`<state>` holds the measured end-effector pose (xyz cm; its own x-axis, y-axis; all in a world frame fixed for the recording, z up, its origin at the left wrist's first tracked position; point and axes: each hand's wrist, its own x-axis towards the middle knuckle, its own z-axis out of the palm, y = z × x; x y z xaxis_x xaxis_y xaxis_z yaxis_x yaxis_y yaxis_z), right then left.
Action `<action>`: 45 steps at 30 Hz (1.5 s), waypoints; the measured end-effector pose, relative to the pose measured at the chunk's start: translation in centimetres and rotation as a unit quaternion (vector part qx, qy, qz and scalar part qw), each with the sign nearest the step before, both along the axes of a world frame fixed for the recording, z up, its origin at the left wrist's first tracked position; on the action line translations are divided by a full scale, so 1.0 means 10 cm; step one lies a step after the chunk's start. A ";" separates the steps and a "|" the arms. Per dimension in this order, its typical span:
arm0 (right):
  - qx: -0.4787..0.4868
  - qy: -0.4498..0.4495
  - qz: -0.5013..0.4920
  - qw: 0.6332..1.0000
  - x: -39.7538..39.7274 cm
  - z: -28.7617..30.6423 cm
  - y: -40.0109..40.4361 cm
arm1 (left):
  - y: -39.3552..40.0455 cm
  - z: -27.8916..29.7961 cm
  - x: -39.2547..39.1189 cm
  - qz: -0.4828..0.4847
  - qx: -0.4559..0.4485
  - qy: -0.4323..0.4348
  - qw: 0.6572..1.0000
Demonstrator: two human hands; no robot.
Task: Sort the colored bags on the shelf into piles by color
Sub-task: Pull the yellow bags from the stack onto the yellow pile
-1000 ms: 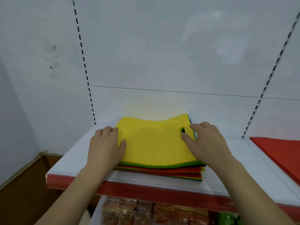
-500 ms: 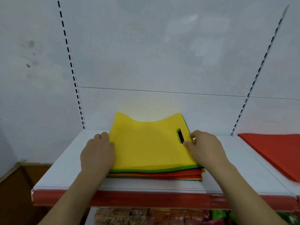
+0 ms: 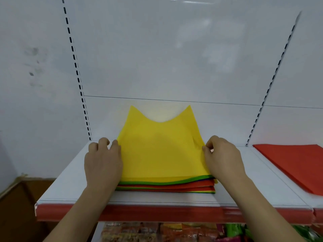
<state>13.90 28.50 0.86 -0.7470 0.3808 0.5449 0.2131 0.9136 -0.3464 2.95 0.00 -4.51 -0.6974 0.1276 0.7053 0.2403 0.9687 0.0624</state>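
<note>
While the flat yellow fabric bag (image 3: 162, 151) sat on top of the mixed stack of coloured bags (image 3: 166, 186) on the white metal shelf with its red front strip (image 3: 57, 187), both hands were on its side edges. The right hand (image 3: 223, 159) had its fingers (image 3: 207, 148) curled in and pinching the right edge of the yellow bag. The left hand (image 3: 103, 163) had its fingers curled at the left edge too, but honestly I couldn't tell if it was actually gripping the bag or just resting against the stack.

Biggest risk, I'd guess: these bags look thin and floppy, so a pinch could easily catch the green one underneath and drag two colours along. Lifting by one side could also skew the rest of the pile toward the shelf's front edge.

A flat orange-red bag pile (image 3: 295, 165) lay well apart to the right, cut off by the frame, so no idea how many were in it. The lower layers only showed as thin green, red and yellow edges, so no counting those either. Packets on the shelf below were too blurry to identify.
</note>
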 end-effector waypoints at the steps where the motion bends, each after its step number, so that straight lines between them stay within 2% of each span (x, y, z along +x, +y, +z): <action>1: 0.004 0.021 0.007 1.000 0.02 0.03 0.01 | 0.00 0.05 0.00 -0.007 0.008 0.012 1.000; 8: -0.076 0.192 0.103 0.973 0.25 0.15 0.02 | 0.12 0.46 0.28 -0.118 0.202 0.018 0.972; 12: -0.079 0.226 0.098 0.966 0.34 0.00 0.08 | 0.14 0.40 0.33 -0.185 0.183 0.060 0.964; 18: -0.064 0.210 0.085 0.972 0.46 -0.07 0.09 | 0.26 0.36 0.43 -0.192 0.186 0.028 0.963; 23: -0.062 0.202 0.067 0.975 0.58 -0.07 0.14 | 0.34 0.35 0.48 -0.221 0.183 0.038 0.957; 30: -0.042 0.231 0.028 0.972 0.85 -0.09 0.26 | 0.61 0.28 0.56 -0.252 0.201 0.005 0.947; 38: -0.023 0.254 -0.055 0.965 1.46 -0.12 0.65 | 1.22 0.32 0.93 -0.318 0.203 -0.011 0.926; 45: -0.032 0.274 -0.103 0.956 2.31 -0.13 1.41 | 2.14 0.47 1.60 -0.362 0.203 -0.038 0.909</action>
